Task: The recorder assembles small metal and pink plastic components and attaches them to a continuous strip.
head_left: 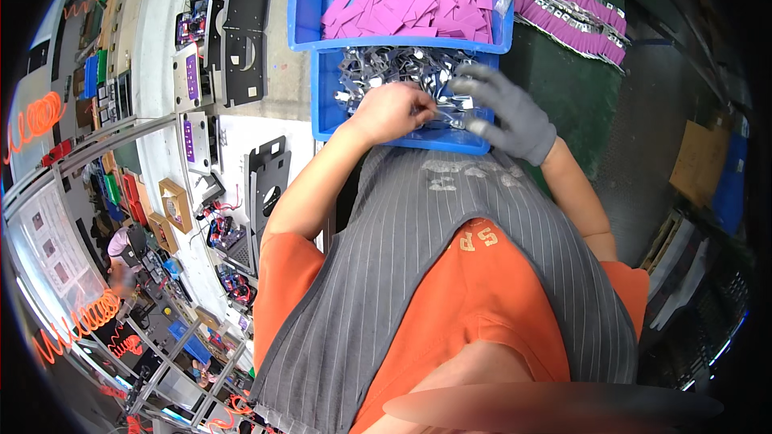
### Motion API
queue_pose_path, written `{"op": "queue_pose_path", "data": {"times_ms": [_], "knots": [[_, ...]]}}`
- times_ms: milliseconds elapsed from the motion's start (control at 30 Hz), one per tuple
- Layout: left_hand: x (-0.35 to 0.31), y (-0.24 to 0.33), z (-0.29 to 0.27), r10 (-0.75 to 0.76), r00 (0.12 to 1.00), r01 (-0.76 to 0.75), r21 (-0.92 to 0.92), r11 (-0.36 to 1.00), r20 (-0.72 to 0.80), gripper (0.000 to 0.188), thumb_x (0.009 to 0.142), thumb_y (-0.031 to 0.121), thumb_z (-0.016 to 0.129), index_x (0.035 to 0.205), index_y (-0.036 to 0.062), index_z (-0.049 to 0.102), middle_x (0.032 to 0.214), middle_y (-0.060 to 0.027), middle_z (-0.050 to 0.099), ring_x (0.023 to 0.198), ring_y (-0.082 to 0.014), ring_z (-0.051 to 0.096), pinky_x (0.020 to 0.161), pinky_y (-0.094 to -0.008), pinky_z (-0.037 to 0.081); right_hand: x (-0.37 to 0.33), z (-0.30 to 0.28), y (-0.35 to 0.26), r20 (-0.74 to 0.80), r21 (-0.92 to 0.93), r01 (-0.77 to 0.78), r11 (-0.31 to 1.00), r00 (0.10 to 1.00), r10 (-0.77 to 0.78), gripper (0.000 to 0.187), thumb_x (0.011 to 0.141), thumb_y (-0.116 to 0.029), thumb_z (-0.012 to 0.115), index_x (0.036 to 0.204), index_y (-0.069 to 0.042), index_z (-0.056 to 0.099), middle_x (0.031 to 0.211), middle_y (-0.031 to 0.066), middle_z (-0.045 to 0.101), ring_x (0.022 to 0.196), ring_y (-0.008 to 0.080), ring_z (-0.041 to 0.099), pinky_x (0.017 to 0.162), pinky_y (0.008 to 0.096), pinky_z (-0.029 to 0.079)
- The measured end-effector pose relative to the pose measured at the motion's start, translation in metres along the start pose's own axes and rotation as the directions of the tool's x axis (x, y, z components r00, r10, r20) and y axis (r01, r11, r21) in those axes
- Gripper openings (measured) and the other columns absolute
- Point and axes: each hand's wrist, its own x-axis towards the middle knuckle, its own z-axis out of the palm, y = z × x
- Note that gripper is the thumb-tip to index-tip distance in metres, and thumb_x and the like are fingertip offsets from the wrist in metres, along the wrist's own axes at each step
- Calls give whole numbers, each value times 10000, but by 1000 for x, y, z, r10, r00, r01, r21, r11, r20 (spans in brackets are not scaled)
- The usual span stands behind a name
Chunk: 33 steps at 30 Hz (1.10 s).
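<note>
Lettering on shirt, parts in bin

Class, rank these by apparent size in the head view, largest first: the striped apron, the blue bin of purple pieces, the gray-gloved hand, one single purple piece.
1. Striped apron
2. Blue bin
3. Gray-gloved right hand
4. Single purple piece

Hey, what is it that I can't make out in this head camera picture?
All in the head view:
What the left hand may be pinching: too small, partly covered by its own fingers.
The floor of the nearer blue bin: hidden under heaped small parts.
The far end of the farther blue bin: cut off by the top edge.
The co-worker's hands: blurred and small.
</note>
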Motion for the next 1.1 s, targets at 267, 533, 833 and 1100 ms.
{"op": "queue_pose_path", "data": {"times_ms": [267,533,833,1100], "knots": [[-5,4,-46,81,988,0,-526,851,131,149,845,125,653,947,16,670,859,-47,625,821,-125,582,739,-270,463,7,-21,-8,246,167,127,978,955,-166,204,820,-173,585,989,-64,621,937,114,614,888,274,595,802,375,462],[21,-1,-101,179,923,-177,38,984,-342,201,799,142,660,998,118,677,968,-70,662,881,-218,619,779,-321,492,-9,-18,6,256,359,-160,920,964,67,241,851,-170,534,1013,-23,635,911,134,639,905,245,601,825,337,454],[82,-52,-114,149,987,-159,342,926,55,235,715,121,667,949,130,681,978,-46,665,894,-268,612,794,-351,488,-18,4,34,194,433,-331,838,943,272,238,866,-136,510,1031,-11,627,953,97,630,847,158,602,732,285,469],[63,-45,-121,10,998,-3,99,995,-67,214,791,123,648,993,57,670,876,-125,669,796,-236,645,736,-307,499,-19,7,37,175,676,-415,608,893,415,307,884,-106,502,1171,-16,559,926,48,636,804,76,584,635,202,452]]}}
